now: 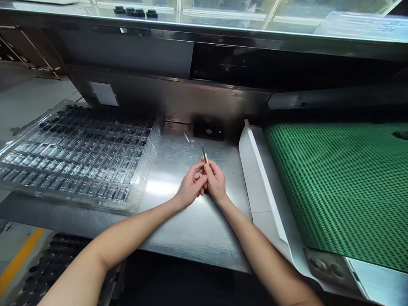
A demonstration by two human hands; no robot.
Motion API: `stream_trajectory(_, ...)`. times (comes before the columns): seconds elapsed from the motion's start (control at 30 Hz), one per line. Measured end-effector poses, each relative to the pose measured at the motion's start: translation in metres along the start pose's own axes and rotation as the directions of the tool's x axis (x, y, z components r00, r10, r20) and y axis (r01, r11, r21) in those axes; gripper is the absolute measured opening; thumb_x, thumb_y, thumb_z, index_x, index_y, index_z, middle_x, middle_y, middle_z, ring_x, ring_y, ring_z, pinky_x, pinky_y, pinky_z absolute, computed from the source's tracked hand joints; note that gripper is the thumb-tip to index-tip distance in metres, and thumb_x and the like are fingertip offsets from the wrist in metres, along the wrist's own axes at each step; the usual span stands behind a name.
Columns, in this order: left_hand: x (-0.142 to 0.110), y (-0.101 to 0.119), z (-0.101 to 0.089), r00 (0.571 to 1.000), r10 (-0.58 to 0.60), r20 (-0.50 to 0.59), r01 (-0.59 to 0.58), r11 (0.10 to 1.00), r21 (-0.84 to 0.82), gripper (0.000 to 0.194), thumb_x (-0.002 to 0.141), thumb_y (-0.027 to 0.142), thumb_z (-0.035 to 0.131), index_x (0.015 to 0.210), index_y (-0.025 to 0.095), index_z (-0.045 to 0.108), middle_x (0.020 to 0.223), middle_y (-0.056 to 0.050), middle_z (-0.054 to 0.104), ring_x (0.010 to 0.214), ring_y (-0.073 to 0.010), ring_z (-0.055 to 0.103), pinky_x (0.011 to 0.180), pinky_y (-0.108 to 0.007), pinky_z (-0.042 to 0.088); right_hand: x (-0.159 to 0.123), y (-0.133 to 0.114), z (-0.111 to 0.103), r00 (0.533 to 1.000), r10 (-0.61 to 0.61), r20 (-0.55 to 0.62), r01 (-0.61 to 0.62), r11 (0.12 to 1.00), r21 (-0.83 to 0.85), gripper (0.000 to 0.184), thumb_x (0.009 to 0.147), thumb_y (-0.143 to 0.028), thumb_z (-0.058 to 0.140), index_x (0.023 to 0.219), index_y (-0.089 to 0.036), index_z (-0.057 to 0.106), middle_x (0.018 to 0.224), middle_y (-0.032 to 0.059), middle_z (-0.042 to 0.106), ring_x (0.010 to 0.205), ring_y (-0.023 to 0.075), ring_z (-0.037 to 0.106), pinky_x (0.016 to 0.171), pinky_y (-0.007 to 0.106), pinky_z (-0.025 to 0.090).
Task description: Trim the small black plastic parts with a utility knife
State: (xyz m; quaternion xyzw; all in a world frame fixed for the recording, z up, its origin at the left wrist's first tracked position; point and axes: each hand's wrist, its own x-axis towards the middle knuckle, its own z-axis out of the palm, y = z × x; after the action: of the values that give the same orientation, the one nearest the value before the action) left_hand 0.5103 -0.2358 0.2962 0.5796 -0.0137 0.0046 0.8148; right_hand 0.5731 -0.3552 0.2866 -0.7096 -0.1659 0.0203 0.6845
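Over the metal worktop [165, 178], my two hands meet. A slim craft knife [204, 154] sticks up from my right hand [216, 178], which is closed around its handle. The thin pointed tip faces away from me. My left hand [193, 185] presses against the right, its fingers curled; whatever lies between them is hidden. Just beyond the hands, a small white sliver [186, 137] lies on the metal. Farther back is a dark flat block [208, 131] with light round spots.
To the left sits a clear plastic tray [135, 187] with rows of pockets, dark parts in the back rows. A white upright guard [255, 170] separates the worktop from a green conveyor belt [334, 182]. Several black pieces [135, 12] stand on the shelf above.
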Motion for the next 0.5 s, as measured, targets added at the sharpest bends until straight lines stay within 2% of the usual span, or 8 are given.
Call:
stream_trajectory(0.13, -0.0013, -0.0002, 0.0005, 1.000, 0.006, 0.024, -0.006, 1.000, 0.013, 0.066, 0.101, 0.054, 0.070, 0.151, 0.017, 0.048, 0.074, 0.006, 0.060, 0.051, -0.0094, 0.053, 0.047, -0.021, 0.043, 0.0006, 0.0009, -0.0002, 0.999, -0.016, -0.028, 0.015, 1.000, -0.028, 0.047, 0.106, -0.061, 0.059, 0.128, -0.021, 0.073, 0.083, 0.0014, 0.068, 0.068, 0.0194, 0.062, 0.064, 0.031, 0.051)
stream_trajectory(0.3, -0.0016, -0.0003, 0.0004, 0.999, 0.027, 0.023, -0.028, 0.999, 0.028, 0.064, 0.103, 0.051, 0.068, 0.152, 0.016, 0.048, 0.073, 0.006, 0.060, 0.052, -0.0093, 0.053, 0.048, -0.020, 0.042, 0.0007, -0.0011, -0.0007, 1.000, -0.017, -0.020, 0.015, 0.998, -0.060, 0.048, 0.107, -0.060, 0.059, 0.129, -0.020, 0.073, 0.084, 0.0019, 0.069, 0.072, 0.0202, 0.064, 0.069, 0.032, 0.052)
stream_trajectory(0.5, -0.0016, -0.0039, -0.0011, 0.999, 0.032, 0.024, -0.033, 0.999, 0.031, 0.062, 0.103, 0.051, 0.068, 0.152, 0.017, 0.047, 0.074, 0.006, 0.061, 0.051, -0.0091, 0.053, 0.048, -0.020, 0.042, 0.0013, -0.0005, -0.0006, 1.000, -0.018, -0.021, 0.018, 1.000, -0.025, 0.047, 0.106, -0.057, 0.061, 0.128, -0.018, 0.073, 0.084, 0.0021, 0.070, 0.071, 0.0199, 0.064, 0.068, 0.032, 0.052)
